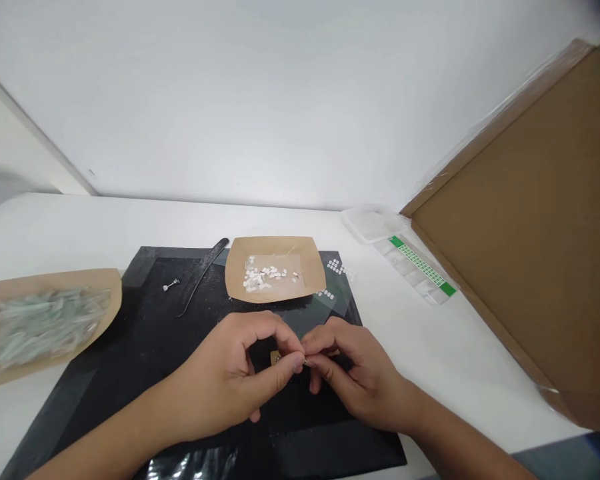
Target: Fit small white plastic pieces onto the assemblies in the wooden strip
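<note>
My left hand (237, 367) and my right hand (357, 373) meet over the black mat (190, 347), fingertips nearly touching. Thumb and forefinger of each are pinched together on something tiny, mostly hidden by the fingers. Behind the fingers shows part of a small tan piece (275, 358), which I cannot identify. Just beyond the hands stands a brown paper tray (275, 245) with many small white pieces (260, 275) in it. To its left lie a black nail file (211, 257) and a small shiny metal piece (171, 285).
Another paper tray (111, 283), holding clear and greenish plastic packets (45, 320), stands at left. Small white dots on clear film (337, 268) lie right of the middle tray. Behind are a clear plastic lid or tub (373, 223), a green-striped plastic case (423, 267) and a large cardboard box (525, 200).
</note>
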Motion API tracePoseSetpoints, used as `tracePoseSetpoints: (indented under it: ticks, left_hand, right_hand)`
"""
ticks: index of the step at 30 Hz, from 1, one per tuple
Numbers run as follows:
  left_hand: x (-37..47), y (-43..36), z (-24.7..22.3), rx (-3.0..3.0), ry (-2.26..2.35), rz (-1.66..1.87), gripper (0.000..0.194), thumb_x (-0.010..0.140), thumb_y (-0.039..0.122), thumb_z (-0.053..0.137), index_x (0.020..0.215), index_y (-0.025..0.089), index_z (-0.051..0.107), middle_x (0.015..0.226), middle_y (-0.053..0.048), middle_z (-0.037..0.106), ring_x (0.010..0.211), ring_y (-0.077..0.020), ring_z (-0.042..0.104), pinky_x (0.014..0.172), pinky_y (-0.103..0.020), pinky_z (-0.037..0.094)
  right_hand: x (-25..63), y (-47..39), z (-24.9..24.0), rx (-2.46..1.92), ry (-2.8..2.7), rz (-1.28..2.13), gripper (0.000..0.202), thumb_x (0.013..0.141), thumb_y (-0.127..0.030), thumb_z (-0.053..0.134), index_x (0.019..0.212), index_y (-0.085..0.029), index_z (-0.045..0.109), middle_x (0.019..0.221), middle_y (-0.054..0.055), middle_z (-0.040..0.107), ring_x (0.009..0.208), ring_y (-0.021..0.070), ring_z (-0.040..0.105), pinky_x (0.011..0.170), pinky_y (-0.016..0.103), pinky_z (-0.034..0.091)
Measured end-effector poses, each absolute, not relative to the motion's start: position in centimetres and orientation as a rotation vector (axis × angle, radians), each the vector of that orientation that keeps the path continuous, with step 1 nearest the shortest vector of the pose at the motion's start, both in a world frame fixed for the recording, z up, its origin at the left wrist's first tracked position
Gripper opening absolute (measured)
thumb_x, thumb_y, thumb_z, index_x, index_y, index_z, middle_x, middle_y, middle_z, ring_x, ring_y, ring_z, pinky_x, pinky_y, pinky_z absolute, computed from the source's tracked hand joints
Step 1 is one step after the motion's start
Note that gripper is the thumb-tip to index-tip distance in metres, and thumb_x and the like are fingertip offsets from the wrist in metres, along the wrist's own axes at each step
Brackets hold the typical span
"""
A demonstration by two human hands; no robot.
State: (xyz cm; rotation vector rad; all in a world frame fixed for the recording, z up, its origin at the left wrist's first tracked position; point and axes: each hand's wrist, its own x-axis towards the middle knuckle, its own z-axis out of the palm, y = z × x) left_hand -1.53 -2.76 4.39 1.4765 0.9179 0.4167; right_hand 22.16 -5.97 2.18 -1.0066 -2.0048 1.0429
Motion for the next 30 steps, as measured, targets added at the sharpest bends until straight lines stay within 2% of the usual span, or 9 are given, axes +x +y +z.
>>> tracePoseSetpoints:
  ticks: [5, 10, 14, 17, 21, 25, 30]
  left_hand:
    - [-1.3, -2.8, 4.6, 1.661, 0.917, 0.494, 0.018, 0.097, 0.035, 0.065, 0.091, 0.019, 0.071, 0.091, -0.002, 0.073, 0.049, -0.0060, 0.060, 0.040, -0.013, 0.046]
    - [-1.0, -3.1, 4.3, 1.782, 0.949, 0.572, 0.008, 0.092, 0.024, 0.063, 0.087, 0.021, 0.068, 0.086, 0.000, 0.072, 0.055, -0.0076, 0.060, 0.042, -0.014, 0.041]
    - [-0.8, -3.2, 4.0, 1.782, 0.982, 0.611, 0.004, 0.088, 0.021, 0.063, 0.085, 0.021, 0.065, 0.082, 0.000, 0.072, 0.059, -0.0099, 0.064, 0.042, -0.014, 0.038]
    - [-0.7, -3.2, 3.8, 1.755, 0.984, 0.624, 0.004, 0.088, 0.021, 0.063, 0.084, 0.020, 0.065, 0.081, 0.000, 0.072, 0.057, -0.0099, 0.065, 0.042, -0.014, 0.038]
    - [-0.6, -3.1, 3.5, 1.671, 1.011, 0.618, 0.010, 0.090, 0.027, 0.065, 0.083, 0.019, 0.063, 0.078, 0.001, 0.071, 0.046, -0.0070, 0.058, 0.040, -0.015, 0.037]
    - [-0.6, -3.2, 3.2, 1.603, 1.025, 0.598, 0.015, 0.090, 0.032, 0.066, 0.085, 0.018, 0.063, 0.077, 0.002, 0.069, 0.042, -0.0037, 0.048, 0.040, -0.015, 0.032]
    - [-0.5, -3.2, 3.1, 1.608, 0.992, 0.649, 0.014, 0.091, 0.030, 0.065, 0.083, 0.019, 0.064, 0.077, 0.000, 0.070, 0.057, -0.0093, 0.059, 0.050, -0.017, 0.045]
  right_hand:
    - [22.0, -5.8, 2.3, -1.033, -2.035, 1.006, 0.011, 0.109, -0.024, 0.055, 0.108, -0.024, 0.066, 0.087, 0.002, 0.074, 0.070, 0.0127, 0.071, 0.073, 0.028, 0.053]
    - [21.7, -5.8, 2.3, -1.007, -2.066, 0.968, 0.011, 0.108, -0.019, 0.054, 0.108, -0.024, 0.063, 0.084, -0.001, 0.073, 0.069, 0.0119, 0.070, 0.079, 0.030, 0.052]
    - [21.6, -5.9, 2.2, -1.025, -2.076, 0.977, 0.013, 0.107, -0.018, 0.052, 0.110, -0.024, 0.062, 0.091, 0.001, 0.075, 0.070, 0.0118, 0.071, 0.078, 0.030, 0.052]
    - [21.6, -5.9, 2.2, -1.083, -2.046, 1.024, 0.012, 0.108, -0.022, 0.052, 0.114, -0.024, 0.062, 0.096, 0.003, 0.075, 0.071, 0.0133, 0.072, 0.076, 0.030, 0.054]
    - [21.7, -5.9, 2.1, -1.117, -2.000, 1.109, 0.016, 0.110, -0.026, 0.050, 0.122, -0.025, 0.062, 0.098, 0.004, 0.076, 0.074, 0.0140, 0.074, 0.073, 0.028, 0.056]
    - [21.6, -6.0, 2.2, -1.134, -1.958, 1.152, 0.014, 0.111, -0.028, 0.051, 0.114, -0.023, 0.063, 0.089, 0.002, 0.075, 0.073, 0.0141, 0.075, 0.072, 0.028, 0.056]
    - [21.2, -6.3, 2.7, -1.088, -1.933, 1.198, 0.010, 0.110, -0.026, 0.049, 0.108, -0.022, 0.058, 0.082, 0.000, 0.073, 0.072, 0.0139, 0.074, 0.075, 0.028, 0.056]
